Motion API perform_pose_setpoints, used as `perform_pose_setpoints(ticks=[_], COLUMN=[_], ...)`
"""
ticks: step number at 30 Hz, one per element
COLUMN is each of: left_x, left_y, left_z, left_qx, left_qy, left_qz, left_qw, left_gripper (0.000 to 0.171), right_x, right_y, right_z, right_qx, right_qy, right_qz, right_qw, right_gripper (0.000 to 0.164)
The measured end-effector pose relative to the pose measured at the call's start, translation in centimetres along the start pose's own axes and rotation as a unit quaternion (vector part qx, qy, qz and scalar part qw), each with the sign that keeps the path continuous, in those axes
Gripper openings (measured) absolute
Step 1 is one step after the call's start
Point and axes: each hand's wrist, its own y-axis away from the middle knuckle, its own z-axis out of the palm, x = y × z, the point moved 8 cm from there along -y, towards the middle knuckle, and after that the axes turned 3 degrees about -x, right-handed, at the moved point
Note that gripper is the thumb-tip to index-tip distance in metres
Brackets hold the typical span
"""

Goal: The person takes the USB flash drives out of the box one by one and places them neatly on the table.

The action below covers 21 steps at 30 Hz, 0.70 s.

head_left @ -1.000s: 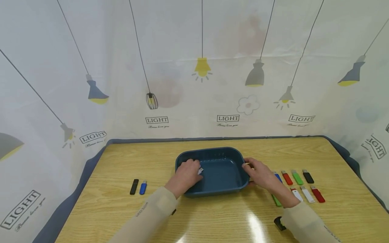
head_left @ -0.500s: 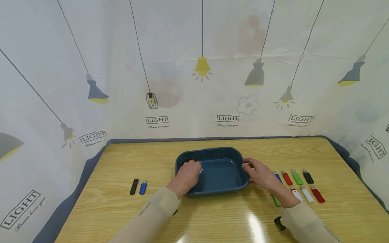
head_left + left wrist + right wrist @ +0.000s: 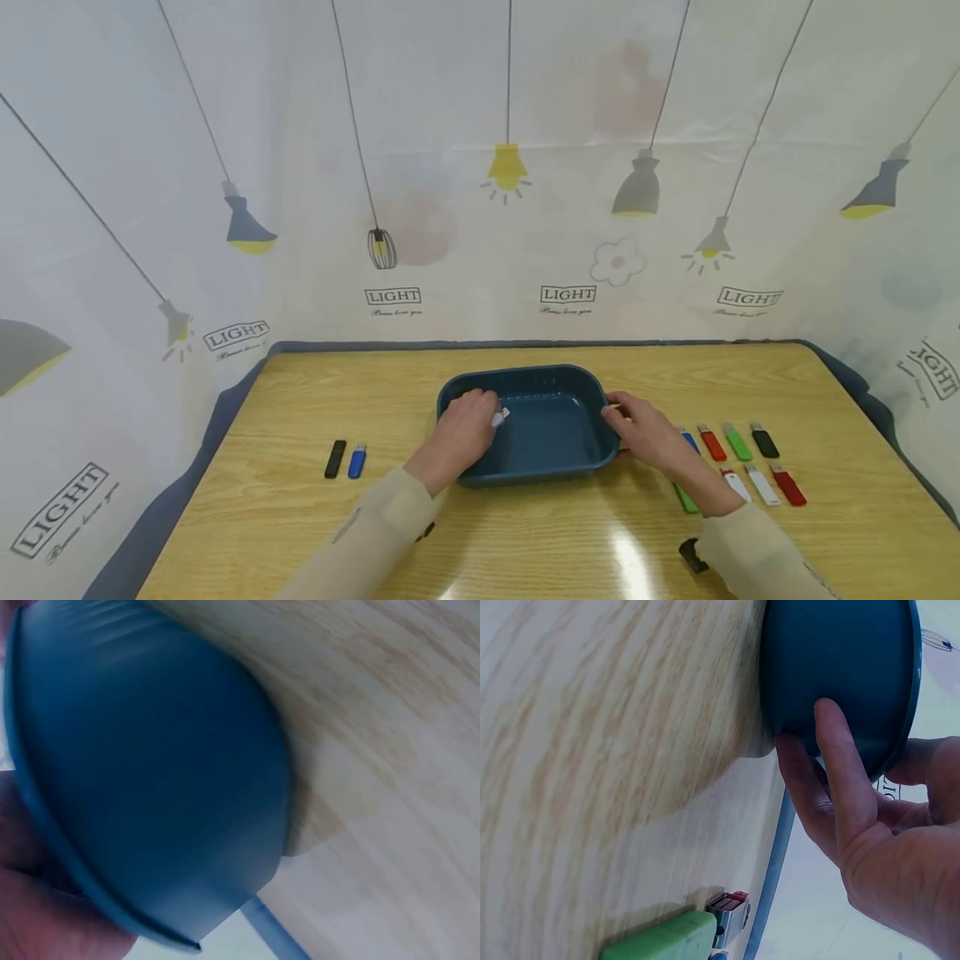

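Observation:
A dark blue rectangular bin (image 3: 551,429) stands in the middle of the table. My left hand (image 3: 463,429) reaches over its left end and pinches a USB flash drive (image 3: 499,417), whose pale body and metal plug stick out past the fingers; the rest is hidden. With my right hand (image 3: 645,429) I grip the bin's right end. In the right wrist view, fingers (image 3: 844,761) press the bin's outer wall (image 3: 832,660) while the thumb reaches over the rim. The left wrist view shows the outer wall (image 3: 165,765) and part of my left hand (image 3: 52,915) beyond the rim.
To the left lie a black flash drive (image 3: 335,459) and a blue flash drive (image 3: 357,461). Right of the bin, several flash drives are laid in rows, among them a red one (image 3: 712,443), a black one (image 3: 764,441) and a green one (image 3: 664,941). A printed curtain hangs behind the table.
My left hand has shifted slightly inside the bin, and the flash drive's plug shows more than half a second ago. The right hand keeps its grip on the bin. The head view has tilted slightly.

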Motion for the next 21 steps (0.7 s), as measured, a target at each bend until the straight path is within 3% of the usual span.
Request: perform_pose_setpoints(ticks=[10, 21], left_x=[0.1, -2.5], left_y=[1.5, 3.1], left_z=[-3.0, -4.8], left_qx=[0.059, 0.051], left_qy=[0.035, 0.106], left_qz=[0.027, -0.045], left_qw=[0.9973, 0.9920], left_gripper=[0.017, 0.019], right_x=[0.0, -0.1], right_y=[0.1, 0.1], right_z=[0.1, 0.1], right_qx=[0.002, -0.006], right_qy=[-0.006, 0.000], right_qz=[0.005, -0.002], right_qw=[1.000, 1.000], right_gripper=[0.051, 0.053])
